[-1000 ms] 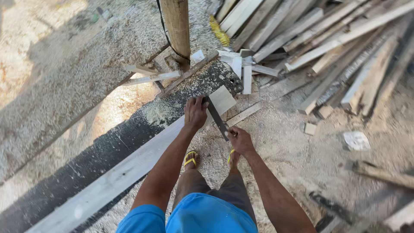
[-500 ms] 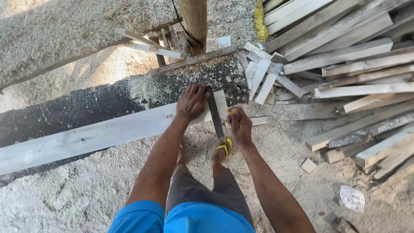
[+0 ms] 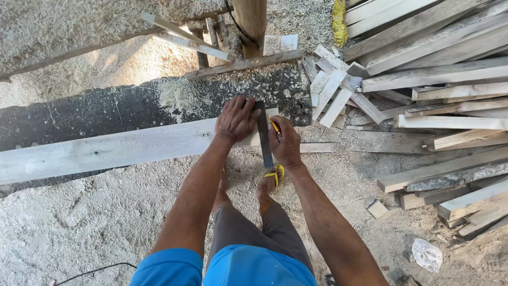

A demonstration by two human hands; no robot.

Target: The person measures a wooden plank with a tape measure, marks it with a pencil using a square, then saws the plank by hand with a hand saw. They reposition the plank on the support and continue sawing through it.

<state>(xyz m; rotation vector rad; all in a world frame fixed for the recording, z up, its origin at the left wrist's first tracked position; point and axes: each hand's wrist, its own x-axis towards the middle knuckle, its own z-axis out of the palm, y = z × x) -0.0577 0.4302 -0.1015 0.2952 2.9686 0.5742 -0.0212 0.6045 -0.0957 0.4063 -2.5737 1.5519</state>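
Note:
A long pale wooden plank lies across a dark, sawdust-covered beam. My left hand presses flat on the plank's right end, fingers spread, beside a dark metal square laid across the board. My right hand sits just right of the square and grips a yellow pencil with its tip at the square's edge. My foot in a yellow sandal stands below the board.
A wooden post rises behind the beam. Several stacked planks and offcuts fill the right side. Sawdust covers the ground; a black cable lies at lower left, a crumpled white scrap at lower right.
The view has swung so the plank now lies nearly level. My left hand has flattened on the board by the square, and my right hand has brought the pencil up to the square's edge.

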